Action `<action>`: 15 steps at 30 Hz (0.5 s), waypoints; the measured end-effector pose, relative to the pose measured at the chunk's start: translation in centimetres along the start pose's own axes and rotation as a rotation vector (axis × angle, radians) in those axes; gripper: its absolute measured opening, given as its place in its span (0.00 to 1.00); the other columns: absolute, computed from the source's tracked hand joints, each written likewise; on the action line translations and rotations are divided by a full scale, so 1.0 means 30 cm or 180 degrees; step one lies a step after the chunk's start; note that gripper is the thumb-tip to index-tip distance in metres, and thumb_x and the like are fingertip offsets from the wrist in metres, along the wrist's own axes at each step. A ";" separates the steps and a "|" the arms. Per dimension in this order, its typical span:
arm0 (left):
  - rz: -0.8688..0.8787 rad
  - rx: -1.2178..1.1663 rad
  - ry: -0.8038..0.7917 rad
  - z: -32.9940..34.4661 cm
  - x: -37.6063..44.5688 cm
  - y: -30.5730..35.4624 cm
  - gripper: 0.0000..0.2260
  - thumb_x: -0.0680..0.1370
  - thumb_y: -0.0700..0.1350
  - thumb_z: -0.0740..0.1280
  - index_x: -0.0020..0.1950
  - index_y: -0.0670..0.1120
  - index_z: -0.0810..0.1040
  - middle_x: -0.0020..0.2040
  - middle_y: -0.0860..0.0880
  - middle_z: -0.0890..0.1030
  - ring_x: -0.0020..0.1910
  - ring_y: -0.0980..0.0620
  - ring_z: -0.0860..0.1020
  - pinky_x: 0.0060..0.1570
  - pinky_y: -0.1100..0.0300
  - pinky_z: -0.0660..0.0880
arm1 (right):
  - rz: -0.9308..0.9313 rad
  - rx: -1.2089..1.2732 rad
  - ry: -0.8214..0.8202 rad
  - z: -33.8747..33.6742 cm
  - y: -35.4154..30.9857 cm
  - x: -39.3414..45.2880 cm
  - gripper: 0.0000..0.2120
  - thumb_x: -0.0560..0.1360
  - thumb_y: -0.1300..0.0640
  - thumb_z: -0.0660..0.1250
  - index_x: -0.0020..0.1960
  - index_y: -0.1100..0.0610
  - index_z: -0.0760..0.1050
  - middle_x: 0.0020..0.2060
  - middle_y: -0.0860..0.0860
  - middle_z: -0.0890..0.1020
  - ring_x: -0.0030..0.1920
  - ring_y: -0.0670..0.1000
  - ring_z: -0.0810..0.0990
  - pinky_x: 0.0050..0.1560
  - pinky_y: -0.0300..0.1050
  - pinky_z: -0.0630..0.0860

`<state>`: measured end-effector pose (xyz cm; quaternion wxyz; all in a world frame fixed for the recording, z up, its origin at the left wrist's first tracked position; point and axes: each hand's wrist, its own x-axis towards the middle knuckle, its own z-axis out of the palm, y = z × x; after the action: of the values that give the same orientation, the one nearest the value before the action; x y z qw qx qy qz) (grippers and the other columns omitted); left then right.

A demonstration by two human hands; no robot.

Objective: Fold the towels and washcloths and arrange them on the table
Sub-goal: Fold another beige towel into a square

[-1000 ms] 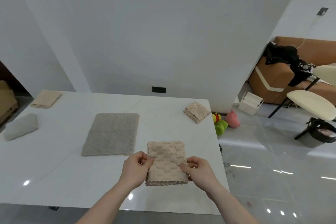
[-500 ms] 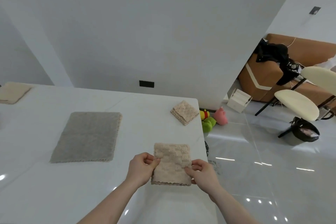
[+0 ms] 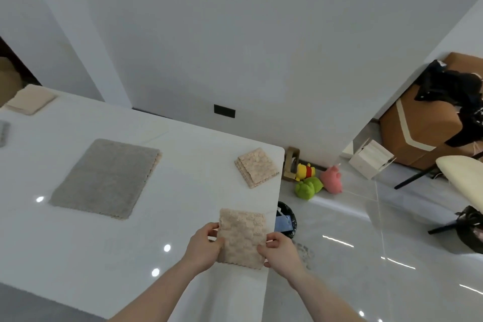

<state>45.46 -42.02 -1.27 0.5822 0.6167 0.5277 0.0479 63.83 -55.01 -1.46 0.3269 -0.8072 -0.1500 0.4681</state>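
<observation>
A folded beige washcloth (image 3: pixel 242 235) with a checker texture lies near the right edge of the white table (image 3: pixel 78 256). My left hand (image 3: pixel 205 248) pinches its left side and my right hand (image 3: pixel 278 251) pinches its right side. A second folded beige washcloth (image 3: pixel 257 167) sits at the table's far right corner. A grey towel (image 3: pixel 105 177) lies flat in the middle of the table. A folded cream towel (image 3: pixel 30 99) rests at the far left corner. A sliver of another grey cloth (image 3: pixel 4 132) shows at the left frame edge.
Off the table's right edge stand a dark bin (image 3: pixel 286 218) and plush toys (image 3: pixel 317 181) on the glossy floor. A white box (image 3: pixel 371 158), a brown sofa (image 3: pixel 423 123) with dark clothes and a cream chair (image 3: pixel 460 172) are at the right.
My hands have carried the beige washcloth to the right, close to the table's right edge. The view has swung and tilted, bringing the far left corner back into sight.
</observation>
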 end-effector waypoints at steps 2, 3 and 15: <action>-0.0167 -0.0177 0.0103 0.078 0.015 -0.006 0.16 0.78 0.45 0.68 0.66 0.53 0.77 0.54 0.54 0.82 0.48 0.53 0.83 0.42 0.59 0.82 | -0.0050 -0.0204 -0.0067 -0.048 0.009 0.056 0.10 0.74 0.58 0.73 0.54 0.58 0.77 0.48 0.56 0.84 0.40 0.52 0.82 0.41 0.47 0.83; -0.0240 -0.0273 0.0155 0.114 0.021 -0.013 0.17 0.78 0.45 0.69 0.66 0.53 0.77 0.54 0.54 0.82 0.49 0.53 0.84 0.43 0.57 0.83 | -0.0069 -0.0274 -0.0105 -0.067 0.013 0.084 0.10 0.74 0.58 0.73 0.53 0.58 0.78 0.47 0.55 0.84 0.40 0.53 0.83 0.42 0.49 0.84; -0.0572 -0.0494 0.0270 0.278 0.077 0.030 0.25 0.77 0.47 0.72 0.72 0.52 0.71 0.56 0.55 0.80 0.50 0.56 0.82 0.41 0.65 0.80 | -0.0543 -0.0991 -0.0141 -0.167 -0.022 0.260 0.08 0.79 0.54 0.68 0.57 0.52 0.78 0.46 0.44 0.82 0.43 0.47 0.81 0.42 0.43 0.79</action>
<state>52.62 -45.74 -4.52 0.6073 0.5174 0.5996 0.0623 72.19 -52.18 -4.40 0.2332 -0.8219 -0.2957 0.4274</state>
